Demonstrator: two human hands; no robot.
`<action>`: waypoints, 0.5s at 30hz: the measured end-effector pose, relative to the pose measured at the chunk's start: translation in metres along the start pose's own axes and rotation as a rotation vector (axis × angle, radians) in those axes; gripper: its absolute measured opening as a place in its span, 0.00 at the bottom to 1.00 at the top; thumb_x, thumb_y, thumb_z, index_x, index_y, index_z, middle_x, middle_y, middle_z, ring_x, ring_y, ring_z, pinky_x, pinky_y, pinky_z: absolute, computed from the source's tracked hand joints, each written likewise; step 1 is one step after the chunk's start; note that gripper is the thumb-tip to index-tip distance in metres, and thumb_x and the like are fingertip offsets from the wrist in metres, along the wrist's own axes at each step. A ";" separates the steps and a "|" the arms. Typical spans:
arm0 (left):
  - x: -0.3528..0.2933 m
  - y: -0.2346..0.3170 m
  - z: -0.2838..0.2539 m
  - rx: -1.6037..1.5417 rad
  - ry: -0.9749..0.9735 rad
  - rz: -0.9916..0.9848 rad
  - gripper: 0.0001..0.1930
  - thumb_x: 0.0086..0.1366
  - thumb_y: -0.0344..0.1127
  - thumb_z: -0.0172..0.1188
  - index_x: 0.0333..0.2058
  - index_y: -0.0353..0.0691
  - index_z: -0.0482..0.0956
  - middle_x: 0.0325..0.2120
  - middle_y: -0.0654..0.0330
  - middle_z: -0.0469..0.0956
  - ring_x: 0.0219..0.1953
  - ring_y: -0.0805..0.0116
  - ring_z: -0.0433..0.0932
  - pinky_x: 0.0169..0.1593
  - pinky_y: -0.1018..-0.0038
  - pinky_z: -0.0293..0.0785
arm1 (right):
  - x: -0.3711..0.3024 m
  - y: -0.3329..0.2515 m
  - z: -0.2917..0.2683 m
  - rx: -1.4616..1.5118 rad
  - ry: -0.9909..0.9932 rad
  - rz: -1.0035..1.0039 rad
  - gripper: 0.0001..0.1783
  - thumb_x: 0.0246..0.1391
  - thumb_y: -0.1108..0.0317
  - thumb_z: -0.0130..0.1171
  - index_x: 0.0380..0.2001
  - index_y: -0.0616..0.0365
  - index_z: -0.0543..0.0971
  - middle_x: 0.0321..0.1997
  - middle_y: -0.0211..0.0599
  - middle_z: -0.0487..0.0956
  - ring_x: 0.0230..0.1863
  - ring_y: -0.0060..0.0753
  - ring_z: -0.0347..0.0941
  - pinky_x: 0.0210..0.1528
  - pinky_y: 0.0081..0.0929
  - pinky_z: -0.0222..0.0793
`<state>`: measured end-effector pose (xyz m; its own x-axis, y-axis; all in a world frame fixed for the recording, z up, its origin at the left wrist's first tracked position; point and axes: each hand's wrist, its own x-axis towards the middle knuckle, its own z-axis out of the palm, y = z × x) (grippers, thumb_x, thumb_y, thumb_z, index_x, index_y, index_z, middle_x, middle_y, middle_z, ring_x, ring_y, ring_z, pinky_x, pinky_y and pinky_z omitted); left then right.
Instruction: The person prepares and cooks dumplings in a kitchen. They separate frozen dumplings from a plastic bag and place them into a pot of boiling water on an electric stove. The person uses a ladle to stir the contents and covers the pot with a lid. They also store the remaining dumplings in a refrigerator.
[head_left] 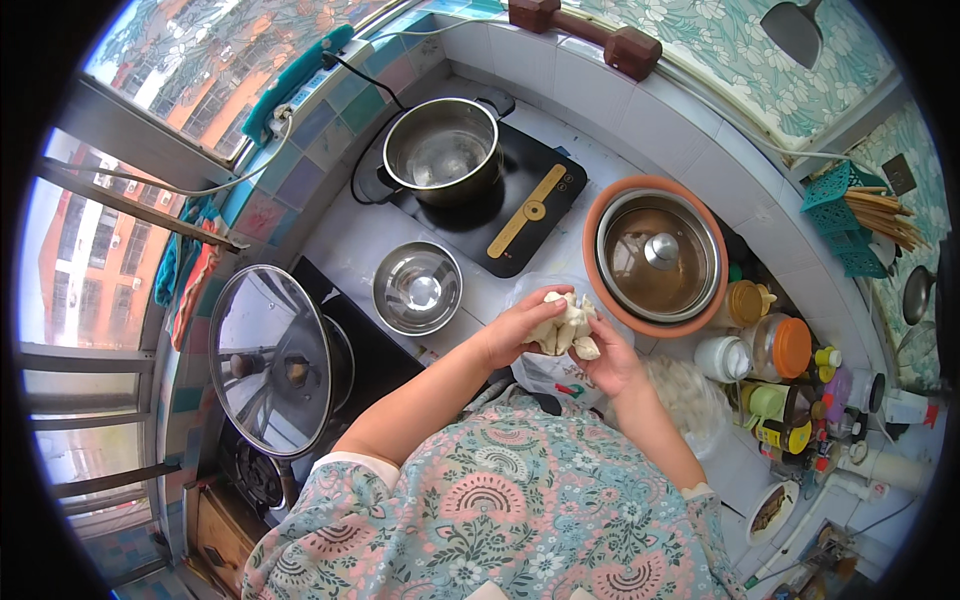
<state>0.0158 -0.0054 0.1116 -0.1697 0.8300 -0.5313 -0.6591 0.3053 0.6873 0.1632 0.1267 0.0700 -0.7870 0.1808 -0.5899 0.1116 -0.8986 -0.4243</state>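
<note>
Between my two hands is a clump of pale, folded pieces that look like dumplings [566,326]. My left hand [512,332] wraps around it from the left, thumb and fingers closed on its side. From the right, my right hand [615,364] cups the lower part, with a piece resting at its fingers. A thin clear plastic bag [540,372] lies just under and behind the hands. Beside my right forearm sits another clear bag [690,405] with more pale pieces inside.
A steel pot [441,150] with liquid stands on a black induction cooker [530,205]. Nearer is a steel bowl [418,288]. A lidded pot in an orange-rimmed basin [592,250] stands right, beside jars [792,347]. On the left is a glass-lidded pan [270,360].
</note>
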 end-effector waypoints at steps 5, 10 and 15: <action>0.000 0.004 0.019 0.709 0.197 0.223 0.28 0.60 0.50 0.59 0.57 0.49 0.67 0.47 0.58 0.72 0.50 0.58 0.72 0.51 0.65 0.71 | 0.016 0.013 0.005 0.092 -0.016 0.127 0.21 0.63 0.47 0.41 0.54 0.42 0.69 0.53 0.23 0.73 0.54 0.26 0.69 0.54 0.33 0.66; -0.003 0.001 0.041 1.400 0.319 0.445 0.33 0.50 0.42 0.65 0.57 0.51 0.66 0.49 0.52 0.69 0.50 0.49 0.71 0.47 0.61 0.74 | 0.036 0.023 -0.001 0.323 -0.137 0.074 0.23 0.63 0.45 0.41 0.51 0.47 0.71 0.52 0.28 0.74 0.54 0.31 0.71 0.55 0.34 0.68; -0.007 -0.001 0.043 1.534 0.267 0.519 0.38 0.48 0.38 0.67 0.59 0.51 0.63 0.53 0.51 0.65 0.52 0.48 0.68 0.47 0.60 0.75 | 0.038 0.025 -0.002 0.428 -0.264 0.036 0.26 0.60 0.44 0.45 0.52 0.50 0.72 0.55 0.35 0.74 0.58 0.37 0.68 0.61 0.37 0.62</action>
<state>0.0495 0.0082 0.1360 -0.3493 0.9354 -0.0545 0.7771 0.3217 0.5409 0.1374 0.1118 0.0357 -0.9199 0.0896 -0.3817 -0.0744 -0.9957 -0.0544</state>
